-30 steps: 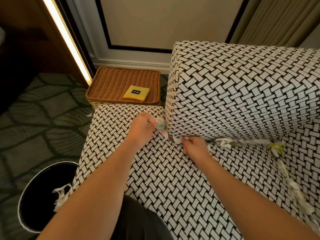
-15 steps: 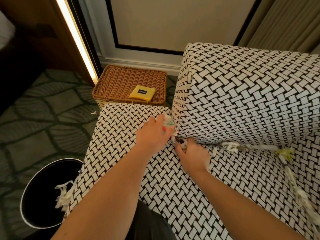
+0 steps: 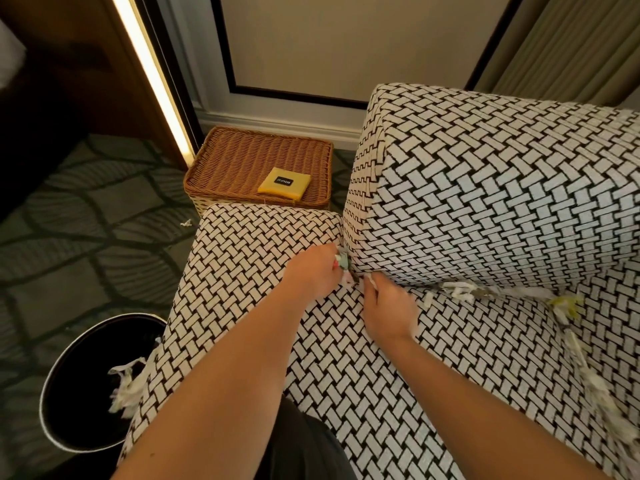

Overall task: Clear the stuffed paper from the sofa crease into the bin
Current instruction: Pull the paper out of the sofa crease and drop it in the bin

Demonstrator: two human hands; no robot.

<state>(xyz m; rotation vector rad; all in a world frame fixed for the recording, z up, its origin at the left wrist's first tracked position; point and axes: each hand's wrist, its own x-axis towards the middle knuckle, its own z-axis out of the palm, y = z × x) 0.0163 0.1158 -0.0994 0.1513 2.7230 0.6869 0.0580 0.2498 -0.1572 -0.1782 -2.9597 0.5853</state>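
On the black-and-white woven sofa, my left hand holds a small wad of crumpled paper at the left end of the crease. My right hand sits just beside it, its fingertips pinching a white paper scrap at the crease. More shredded paper sticks out along the crease to the right, with a yellowish piece and a strip running down the side crease. The black round bin stands on the floor at the lower left, with paper strips over its rim.
A wicker basket holding a yellow packet stands behind the seat's left end. One paper scrap lies on the patterned carpet. The sofa backrest rises at the right; a wall and a curtain are behind it.
Both hands stay at the crease's left end. My right hand has drawn back slightly from the crease, and the view has shifted a little.
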